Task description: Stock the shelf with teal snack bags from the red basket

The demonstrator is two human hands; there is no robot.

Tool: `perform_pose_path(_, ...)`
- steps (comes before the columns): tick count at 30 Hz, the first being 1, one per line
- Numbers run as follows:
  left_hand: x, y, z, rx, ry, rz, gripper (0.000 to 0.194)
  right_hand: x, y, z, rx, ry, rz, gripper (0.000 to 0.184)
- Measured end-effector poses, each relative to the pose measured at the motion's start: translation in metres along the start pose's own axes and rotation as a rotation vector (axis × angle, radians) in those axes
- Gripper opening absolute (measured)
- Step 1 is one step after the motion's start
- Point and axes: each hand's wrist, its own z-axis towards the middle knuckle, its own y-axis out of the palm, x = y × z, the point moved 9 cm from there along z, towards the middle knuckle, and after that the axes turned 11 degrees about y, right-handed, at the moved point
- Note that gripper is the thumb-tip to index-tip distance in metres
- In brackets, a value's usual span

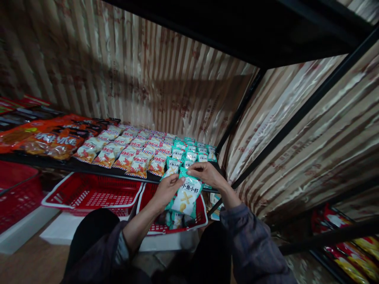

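A teal and white snack bag (186, 195) hangs upright between my two hands, in front of the shelf edge. My left hand (170, 190) pinches its upper left side with the thumb on the front. At its top right, my right hand (205, 173) grips the edge between thumb and fingers. Behind it, rows of matching teal snack bags (191, 154) lie on the black shelf (118, 172). Below the held bag is a red basket (203, 215) with more teal bags (177, 221) inside, partly hidden by the bag and my left arm.
White and orange snack bags (137, 163) fill the shelf's middle; orange packets (65, 142) lie further left. Another red basket (94, 193) stands below. An upper shelf (213, 27) hangs overhead. A black metal post (296, 114) slants at right, with red and yellow packets (349, 252) beyond.
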Motion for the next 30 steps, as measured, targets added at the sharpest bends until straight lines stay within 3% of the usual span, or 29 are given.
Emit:
perform_pose_path(6,0.012,-0.023,0.006,0.212,0.035,-0.101,0.052,0.016,-0.014,-0.004,0.127,0.021,0.221,0.041)
perform_pose_path(11,0.023,-0.032,0.014,0.287,0.111,-0.104,0.049,0.011,-0.018,-0.009,0.177,0.002,0.254,0.033)
perform_pose_path(21,0.003,-0.029,-0.001,0.303,0.112,-0.093,0.051,0.026,-0.017,-0.016,0.406,-0.011,0.262,0.031)
perform_pose_path(30,-0.011,-0.019,-0.015,0.169,-0.037,-0.115,0.058,0.043,-0.023,-0.02,0.538,0.028,0.303,0.032)
